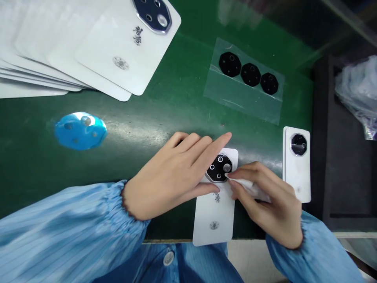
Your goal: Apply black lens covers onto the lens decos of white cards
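Observation:
A white phone back cover (pixel 214 216) lies at the near edge of the green mat (pixel 165 110), its dark octagonal camera module (pixel 219 168) facing up. My left hand (pixel 173 173) rests flat on the cover's left side, fingers stretched toward the module. My right hand (pixel 265 200) pinches a small white cloth or film (pixel 246 184) against the module's right edge.
A fanned stack of white back covers (pixel 88 47) fills the far left. A blue round film (pixel 80 131) lies on the mat at left. A clear strip with three black octagonal lenses (pixel 249 74) sits at the back. Another white cover (pixel 297 163) lies right, beside a black tray (pixel 338 157).

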A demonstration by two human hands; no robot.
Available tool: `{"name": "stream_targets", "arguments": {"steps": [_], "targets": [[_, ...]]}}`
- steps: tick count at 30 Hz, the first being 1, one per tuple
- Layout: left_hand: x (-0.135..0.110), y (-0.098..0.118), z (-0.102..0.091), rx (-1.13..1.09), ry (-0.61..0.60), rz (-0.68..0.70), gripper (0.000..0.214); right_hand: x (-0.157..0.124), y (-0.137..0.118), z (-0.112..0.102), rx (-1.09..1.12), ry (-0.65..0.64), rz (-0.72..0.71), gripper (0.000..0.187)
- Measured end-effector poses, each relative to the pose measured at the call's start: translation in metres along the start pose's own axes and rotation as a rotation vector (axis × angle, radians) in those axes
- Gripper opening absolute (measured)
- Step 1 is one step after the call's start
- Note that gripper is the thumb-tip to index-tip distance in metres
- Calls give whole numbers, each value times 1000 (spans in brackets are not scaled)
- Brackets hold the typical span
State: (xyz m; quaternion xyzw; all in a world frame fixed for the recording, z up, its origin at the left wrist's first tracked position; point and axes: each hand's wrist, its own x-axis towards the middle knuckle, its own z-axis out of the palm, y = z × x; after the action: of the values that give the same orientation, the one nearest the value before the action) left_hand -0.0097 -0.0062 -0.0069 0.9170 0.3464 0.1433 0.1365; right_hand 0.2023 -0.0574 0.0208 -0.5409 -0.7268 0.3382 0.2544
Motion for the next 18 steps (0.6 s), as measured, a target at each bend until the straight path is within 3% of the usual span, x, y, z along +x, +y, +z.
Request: {"name": "stream_targets", "arguments": {"steps": [3, 6, 18], "targets": [[-1, 0, -1, 17, 7, 4, 74, -4, 2, 7, -195, -33, -154, 30], [-1, 1, -2, 30, 9, 3, 74, -6, 4, 8, -316, -90, -205, 33], [-1, 1, -1, 42, -14, -4, 71, -10, 4, 7, -382, -184, -205, 42]]}}
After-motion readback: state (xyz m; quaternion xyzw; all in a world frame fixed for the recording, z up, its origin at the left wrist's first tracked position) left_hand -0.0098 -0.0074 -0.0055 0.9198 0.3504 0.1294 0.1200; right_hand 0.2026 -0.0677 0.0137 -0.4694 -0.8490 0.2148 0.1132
